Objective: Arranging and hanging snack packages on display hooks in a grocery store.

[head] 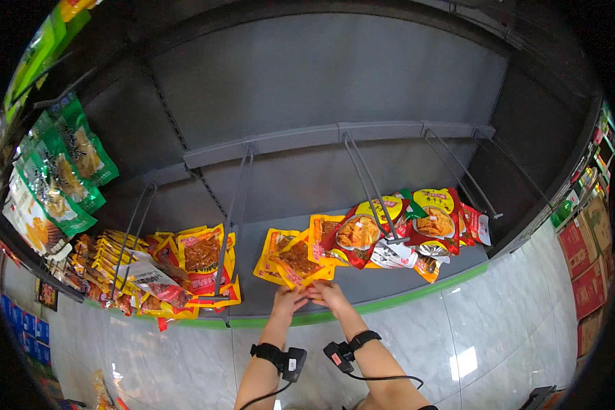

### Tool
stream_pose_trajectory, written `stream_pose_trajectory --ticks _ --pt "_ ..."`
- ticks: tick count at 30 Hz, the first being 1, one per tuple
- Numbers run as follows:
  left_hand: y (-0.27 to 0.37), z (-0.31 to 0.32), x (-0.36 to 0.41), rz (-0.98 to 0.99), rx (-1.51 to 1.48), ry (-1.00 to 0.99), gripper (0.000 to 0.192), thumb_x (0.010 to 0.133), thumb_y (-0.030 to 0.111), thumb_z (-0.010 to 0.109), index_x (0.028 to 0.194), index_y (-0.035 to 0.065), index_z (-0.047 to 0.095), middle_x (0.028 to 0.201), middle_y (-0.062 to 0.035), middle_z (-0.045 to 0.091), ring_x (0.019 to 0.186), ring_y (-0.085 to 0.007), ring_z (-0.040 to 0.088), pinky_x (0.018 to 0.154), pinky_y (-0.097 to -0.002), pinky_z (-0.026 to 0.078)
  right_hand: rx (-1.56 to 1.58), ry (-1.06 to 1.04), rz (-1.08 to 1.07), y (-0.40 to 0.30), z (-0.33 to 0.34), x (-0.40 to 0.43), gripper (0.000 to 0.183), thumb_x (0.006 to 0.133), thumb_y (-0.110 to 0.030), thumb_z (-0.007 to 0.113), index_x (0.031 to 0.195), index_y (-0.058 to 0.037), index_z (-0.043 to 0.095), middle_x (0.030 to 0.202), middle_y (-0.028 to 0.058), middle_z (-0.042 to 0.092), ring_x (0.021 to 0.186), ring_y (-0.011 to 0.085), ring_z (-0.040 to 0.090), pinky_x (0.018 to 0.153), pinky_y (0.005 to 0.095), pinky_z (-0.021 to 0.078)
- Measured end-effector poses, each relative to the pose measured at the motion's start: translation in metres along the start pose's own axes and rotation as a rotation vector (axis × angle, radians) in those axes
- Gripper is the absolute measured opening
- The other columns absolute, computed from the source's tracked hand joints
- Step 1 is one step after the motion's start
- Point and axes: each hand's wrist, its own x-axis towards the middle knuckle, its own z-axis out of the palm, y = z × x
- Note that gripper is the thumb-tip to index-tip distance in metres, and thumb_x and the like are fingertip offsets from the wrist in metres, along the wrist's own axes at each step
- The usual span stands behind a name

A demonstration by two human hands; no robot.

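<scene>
My left hand [289, 301] and my right hand [329, 295] meet at the near edge of a yellow-and-red snack packet [300, 261]. Fingers of both hands grip that edge; some fingertips are hidden. A brown food picture shows on the packet's front. It lies partly over another yellow packet [274, 251] on the grey bottom shelf [374, 287]. Just to the right, a third yellow packet [323, 233] is overlapped by a red-and-yellow bag [361, 233].
Metal display hooks [371, 189] project from a grey crossbar [297, 138] above the packets. A heap of yellow packets [202, 256] lies left, below green hanging packets [64, 164]. The shelf has a green front edge [389, 302]. Cartons [587, 266] stand on the right.
</scene>
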Motion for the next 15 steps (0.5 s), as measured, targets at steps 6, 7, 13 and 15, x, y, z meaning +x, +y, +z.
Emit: stream_pose_trajectory --ticks 6,7,13,15 --pt "-0.007 0.003 -0.033 -0.102 0.212 -0.264 0.028 0.079 0.017 0.051 0.103 0.0048 0.045 0.098 -0.0088 0.053 0.089 -0.0186 0.054 0.073 -0.031 0.045 0.451 0.007 -0.011 0.028 -0.019 0.003 0.023 0.081 -0.016 0.043 0.099 -0.0007 0.044 0.09 0.0118 0.054 0.079 0.0232 0.055 0.065 0.0341 0.0465" --pt "-0.011 0.002 -0.036 -0.091 0.213 -0.266 0.028 0.079 0.017 0.051 0.103 0.0048 0.045 0.098 -0.0088 0.053 0.089 -0.0186 0.054 0.073 -0.031 0.045 0.449 0.001 -0.02 0.032 -0.022 0.005 0.023 0.081 -0.016 0.043 0.099 -0.0007 0.044 0.09 0.0118 0.054 0.079 0.0232 0.055 0.065 0.0341 0.0465" --pt "-0.024 0.002 -0.053 -0.166 0.287 -0.418 0.031 0.076 0.019 0.055 0.103 0.0049 0.048 0.097 -0.0095 0.055 0.089 -0.0193 0.054 0.075 -0.032 0.044 0.658 0.077 -0.029 0.042 -0.027 0.003 0.024 0.079 -0.009 0.047 0.101 -0.0001 0.043 0.094 0.0116 0.053 0.081 0.0238 0.055 0.064 0.0372 0.0481" --pt "-0.024 0.001 -0.056 -0.158 0.295 -0.464 0.033 0.075 0.022 0.056 0.102 0.0044 0.048 0.096 -0.0088 0.056 0.088 -0.0186 0.054 0.076 -0.0319 0.043 0.648 0.083 -0.026 0.046 -0.033 0.006 0.025 0.078 -0.007 0.047 0.101 -0.0002 0.043 0.093 0.011 0.053 0.079 0.0241 0.055 0.063 0.0376 0.0487"
